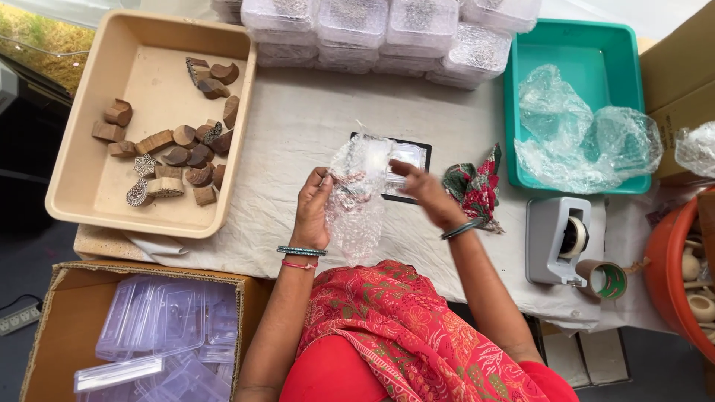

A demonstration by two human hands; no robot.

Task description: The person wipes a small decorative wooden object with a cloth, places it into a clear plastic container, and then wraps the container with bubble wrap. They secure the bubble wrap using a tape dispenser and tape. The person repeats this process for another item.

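My left hand [313,212] grips a sheet of clear bubble wrap [356,197] that hangs down in front of me over the table. My right hand [423,192] pinches the same sheet at its upper right side. Whatever lies inside the wrap is hidden by the plastic. Just behind the wrap a small clear plastic box on a black square [411,167] lies on the white cloth. A folded piece of red and green patterned fabric [477,186] lies right of my right hand.
A beige tray [89,201] with several carved wooden blocks sits at the left. Stacked clear boxes [387,30] line the back. A teal tray [573,52] holds crumpled bubble wrap. A grey tape dispenser [558,238], a tape roll [603,279], an orange tub [666,283] and a cardboard box of plastic cases [149,327] surround me.
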